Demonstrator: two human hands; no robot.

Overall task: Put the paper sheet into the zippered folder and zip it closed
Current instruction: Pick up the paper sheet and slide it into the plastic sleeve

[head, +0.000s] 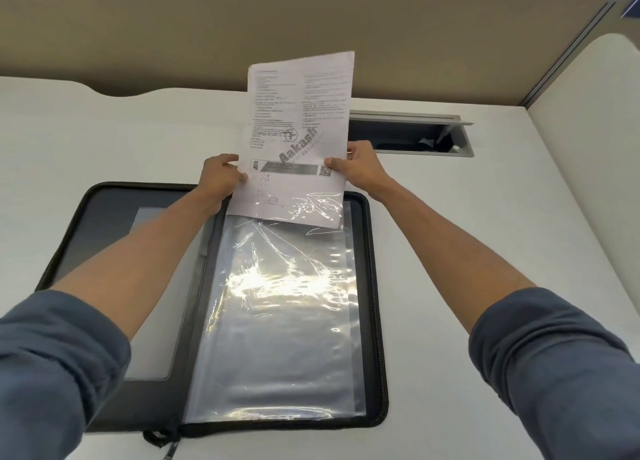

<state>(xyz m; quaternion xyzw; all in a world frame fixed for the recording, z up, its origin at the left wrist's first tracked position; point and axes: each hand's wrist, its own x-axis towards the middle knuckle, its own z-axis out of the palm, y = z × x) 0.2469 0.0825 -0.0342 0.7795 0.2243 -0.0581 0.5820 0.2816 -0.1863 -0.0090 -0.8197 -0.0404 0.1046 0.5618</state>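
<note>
- While the folder (114,217) lies open flat on the desk (104,130), we hold the sheet (298,113) upright over its far edge, bottom end already tucked into the top of the clear sleeve (277,303) on the right half.
- Left hand (220,175) pinches the sheet's left edge, thumb on front, other fingers behind; right hand (360,163) pinches the right edge likewise.
- Risk, as we judge it: sheet looks skewed, lower right corner deeper than the left, so it could jam vs. the sleeve seam and crease if pushed unevenly.
- Sleeve plastic is wrinkled and glossy near the mouth; the sheet's edge may catch a fold and buckle w/o one hand holding the mouth open.
- Tall free top of the sheet is unsupported and could flop back twd the open cable hatch (415,137) just behind.
- Zip step: any corner left sticking out at the folder's rim could snag in the teeth; zip pull (171,449) hangs at the near edge.
- Room: bare desk left, right and near us; partition wall (311,26) close behind limits pulling back, so feed twd us.
</note>
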